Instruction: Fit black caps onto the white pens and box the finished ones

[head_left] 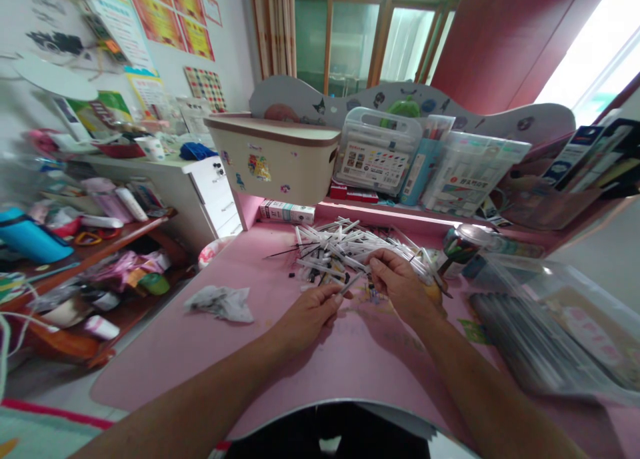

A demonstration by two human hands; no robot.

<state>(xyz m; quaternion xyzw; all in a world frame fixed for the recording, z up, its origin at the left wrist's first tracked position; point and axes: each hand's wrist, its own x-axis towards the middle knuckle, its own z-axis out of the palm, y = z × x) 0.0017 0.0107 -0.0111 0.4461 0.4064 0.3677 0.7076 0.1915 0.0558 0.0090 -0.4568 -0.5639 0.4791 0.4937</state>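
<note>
Head view: both hands on one pen barrel

Left hand (313, 305) and right hand (400, 282) meet over the pink counter (210, 352), fingers pinched shut on opposite ends of a slim clear plastic pen barrel (351, 283). Just behind them lies a heap of similar white pen barrels (345, 245); a crumpled grey wrapper (220, 302) sits well left.

Both forearms are bare, the hands (350, 295) wear no gloves or rings, and the lap's clothing is dark.

Pen (351, 283) tips too small (blurred).
</note>
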